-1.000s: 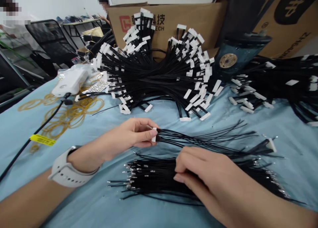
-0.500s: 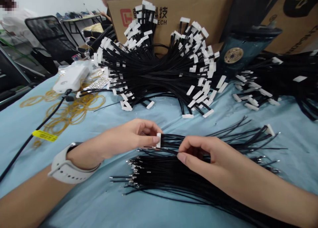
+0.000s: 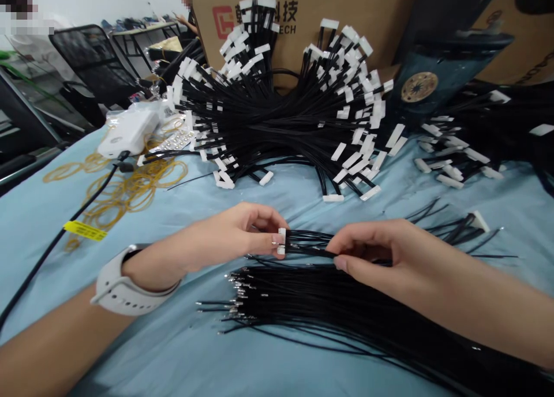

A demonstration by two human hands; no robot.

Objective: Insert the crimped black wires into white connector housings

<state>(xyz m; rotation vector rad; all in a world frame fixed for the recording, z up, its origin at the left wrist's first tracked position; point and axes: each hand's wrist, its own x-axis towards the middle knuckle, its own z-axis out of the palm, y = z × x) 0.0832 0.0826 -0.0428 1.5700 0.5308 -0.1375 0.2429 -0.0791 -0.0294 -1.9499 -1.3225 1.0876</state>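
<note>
The only view is the head camera, looking down at the hands from above. Near the centre of the frame, the left hand [image 3: 242, 235] is almost closed, pinching a small white plastic connector [image 3: 282, 240] between thumb and fingertips. A thin sheaf of glossy black wires [image 3: 309, 243] runs right from the connector, and the right hand [image 3: 381, 253] has it gripped between thumb and bent forefinger. Just below both hands, a long loose bundle of black wires with silver crimped terminals [image 3: 324, 304] lies across a pale blue cloth [image 3: 182, 356] covering the table, its metal tips fanning out at the left end. Another white connector [image 3: 478, 221] sits at the right, on a few stray black wires.

Beyond the hands, a large fan-shaped heap of black wires ending in white connectors [image 3: 277, 114] fills the upper middle, with a second dark heap [image 3: 476, 137] at the right edge. A white perforated watch strap [image 3: 130, 290] circles the left wrist. At the left lie tangled amber rubber bands [image 3: 125, 192], a white plastic box [image 3: 127, 133], and a black cable with a yellow tag [image 3: 85, 231]. Brown cardboard boxes [image 3: 303, 22] stand along the top, and a co-worker's arm [image 3: 188, 23] shows small in the distance.
</note>
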